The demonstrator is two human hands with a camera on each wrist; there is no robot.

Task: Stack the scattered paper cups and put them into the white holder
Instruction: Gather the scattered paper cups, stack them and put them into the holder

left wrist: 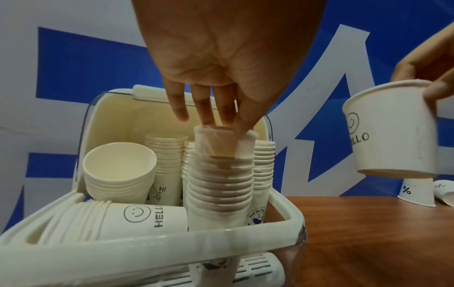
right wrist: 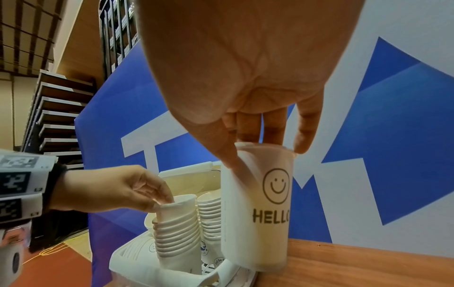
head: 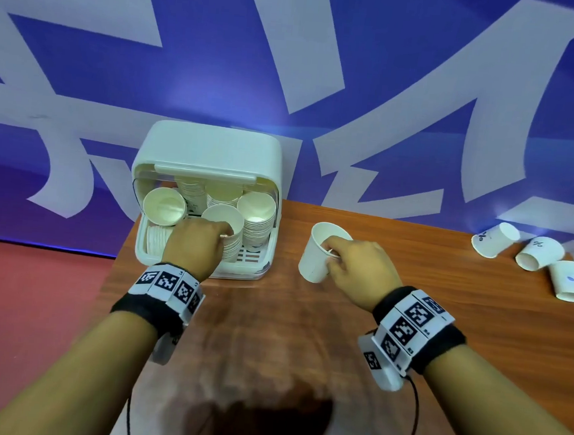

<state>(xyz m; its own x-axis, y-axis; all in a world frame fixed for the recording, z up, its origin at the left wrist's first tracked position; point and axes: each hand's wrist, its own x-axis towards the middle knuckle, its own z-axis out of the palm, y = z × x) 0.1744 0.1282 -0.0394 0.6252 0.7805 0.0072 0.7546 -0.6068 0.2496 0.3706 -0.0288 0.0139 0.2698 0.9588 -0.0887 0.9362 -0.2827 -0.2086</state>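
We are in the middle of the stacking. Our left hand (head: 192, 246) pinches the rim of the top cup of a tall stack (left wrist: 219, 180), which stands inside the holder (head: 212, 149), at its front. Our right hand (head: 357, 269) pinches the rim of a single cup (head: 319, 252), thumb outside and fingers inside, and holds it above the table (head: 408, 316), just right of the holder. We judge that the next move is to bring this cup over the stack and press it in straight. The cup is white paper with a smiley and "HELLO". Three loose cups (head: 529, 262) lie on their sides far right.
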